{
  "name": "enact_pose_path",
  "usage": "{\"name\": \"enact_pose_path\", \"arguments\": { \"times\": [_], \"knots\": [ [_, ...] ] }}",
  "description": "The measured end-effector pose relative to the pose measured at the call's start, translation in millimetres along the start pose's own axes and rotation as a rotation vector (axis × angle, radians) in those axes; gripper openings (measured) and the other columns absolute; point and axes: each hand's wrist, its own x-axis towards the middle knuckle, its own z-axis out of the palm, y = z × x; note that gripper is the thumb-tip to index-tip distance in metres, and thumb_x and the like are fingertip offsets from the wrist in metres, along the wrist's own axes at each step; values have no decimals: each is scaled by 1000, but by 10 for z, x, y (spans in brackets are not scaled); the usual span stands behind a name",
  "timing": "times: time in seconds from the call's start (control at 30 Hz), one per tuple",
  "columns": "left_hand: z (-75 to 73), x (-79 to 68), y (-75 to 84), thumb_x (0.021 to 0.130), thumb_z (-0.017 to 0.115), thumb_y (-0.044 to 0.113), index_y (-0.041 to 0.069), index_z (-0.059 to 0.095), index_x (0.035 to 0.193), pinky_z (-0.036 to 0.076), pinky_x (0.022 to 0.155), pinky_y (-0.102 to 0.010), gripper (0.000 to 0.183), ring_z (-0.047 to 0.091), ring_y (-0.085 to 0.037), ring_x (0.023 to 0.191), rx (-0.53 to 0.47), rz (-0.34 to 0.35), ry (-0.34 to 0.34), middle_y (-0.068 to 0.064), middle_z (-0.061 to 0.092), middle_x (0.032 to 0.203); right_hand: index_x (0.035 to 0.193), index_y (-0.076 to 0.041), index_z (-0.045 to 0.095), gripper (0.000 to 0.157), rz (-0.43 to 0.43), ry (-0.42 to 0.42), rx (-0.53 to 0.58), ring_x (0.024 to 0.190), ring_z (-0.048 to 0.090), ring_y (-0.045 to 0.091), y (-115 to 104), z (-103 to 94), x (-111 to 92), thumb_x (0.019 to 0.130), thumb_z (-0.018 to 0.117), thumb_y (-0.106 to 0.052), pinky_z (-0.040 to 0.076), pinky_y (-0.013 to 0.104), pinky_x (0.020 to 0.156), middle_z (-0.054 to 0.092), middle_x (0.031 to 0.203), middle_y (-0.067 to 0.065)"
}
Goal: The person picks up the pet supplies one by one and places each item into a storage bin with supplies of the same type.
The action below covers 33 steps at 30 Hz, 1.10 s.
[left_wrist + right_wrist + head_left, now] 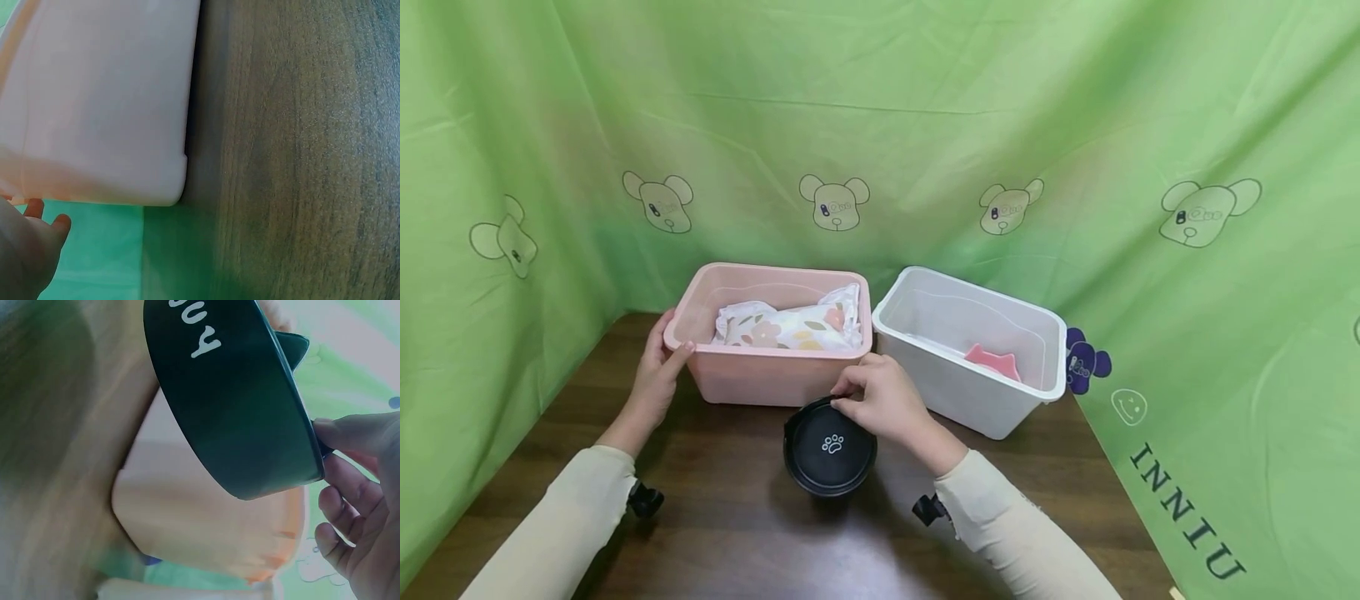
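Note:
My right hand (883, 396) pinches the edge of a black pet bowl (829, 450) between thumb and fingers. The bowl is held above the table in front of the pink bin (767, 375), and a white paw print shows inside it. In the right wrist view, pale lettering marks the outer wall of the bowl (237, 406), and a pointed ear sticks up from its rim. At the pink bin's left end, my left hand (655, 375) grips the rim, thumb on the near corner. Inside that bin lies a small floral pillow (797, 325) with ruffled ends.
Close on the right of the pink bin stands a white bin (962, 387), set at an angle. A pink eared item (994, 362) lies inside it, partly hidden by the wall. Green printed cloth (910, 125) hangs behind and beside the brown wooden table (722, 517).

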Motion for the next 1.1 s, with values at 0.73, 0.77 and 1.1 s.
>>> {"name": "enact_pose_path", "arguments": {
  "times": [0.73, 0.77, 1.1],
  "knots": [
    [-7, -5, 9, 106, 53, 10, 10, 14, 165, 33, 106, -9, 70, 31, -25, 146, -30, 16, 3, -21, 21, 167, 81, -23, 81, 13, -262, 163, -43, 79, 53, 12, 114, -540, 148, 75, 90, -17, 40, 33, 75, 68, 73, -13],
    [-7, -4, 5, 106, 53, 10, 11, 14, 165, 33, 106, -9, 70, 31, -25, 145, -35, 15, 2, -21, 21, 167, 81, -22, 81, 13, -267, 165, -44, 79, 53, 12, 121, -566, 155, 74, 90, -16, 40, 34, 75, 67, 72, -12],
    [6, 5, -10, 106, 53, 9, 11, 15, 165, 34, 105, -9, 70, 33, -24, 144, -45, 9, 0, -20, 21, 167, 79, -19, 81, 16, -315, 195, -75, 79, 54, 16, 237, -823, 252, 71, 92, -10, 38, 40, 77, 66, 72, -4]
  ]
}}
